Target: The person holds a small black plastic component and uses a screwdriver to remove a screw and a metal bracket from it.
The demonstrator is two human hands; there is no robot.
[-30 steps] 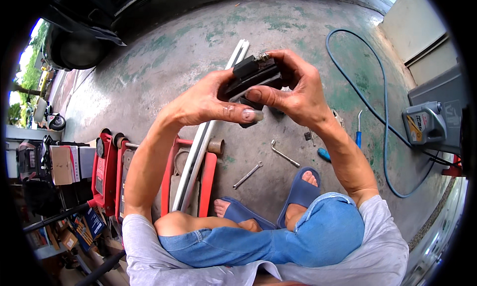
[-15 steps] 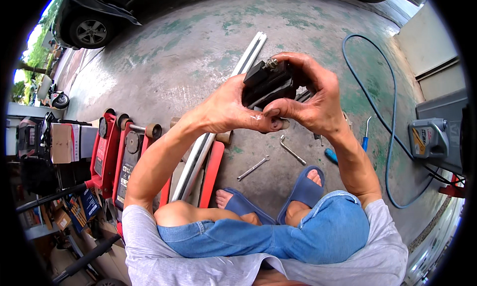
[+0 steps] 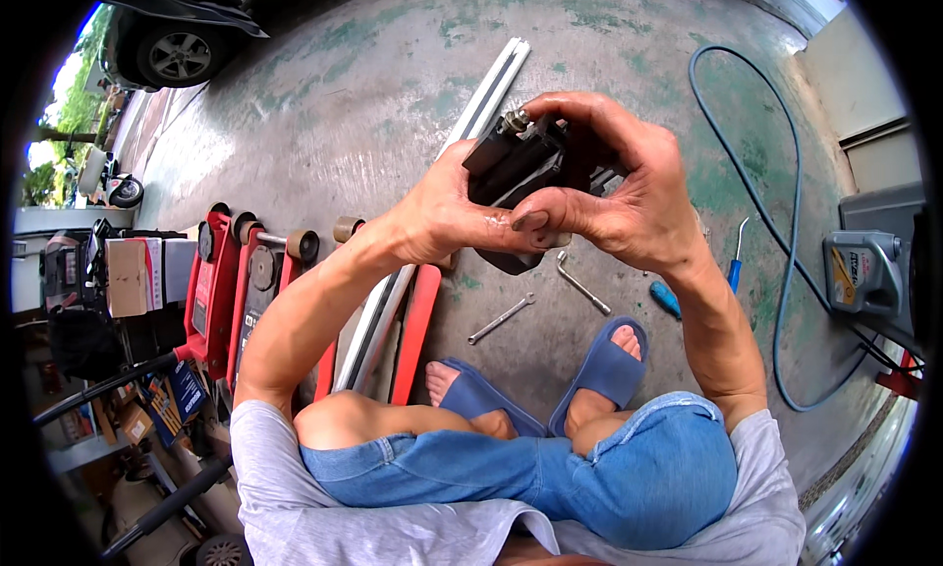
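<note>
Grip: left hand (image 3: 442, 200) and right hand (image 3: 634, 193) pinch a black, blocky part with a metal bolt (image 3: 515, 121) between thumbs and fingers, raised above the grey concrete floor. Judgement: even pressure from both sides should steady it; greasy fingers may slip. Right hand hides its right end. Near, below: silver metal wrench (image 3: 502, 318), angled silver socket wrench (image 3: 583, 283). Left: long white strip (image 3: 498, 83), crossing behind left forearm. Right: looped blue hose (image 3: 795, 173).

The grey floor (image 3: 314, 143), patched green, shines softly; pale panelling (image 3: 857, 84) borders its right edge, daylit greenery (image 3: 71, 94) its far left.
</note>
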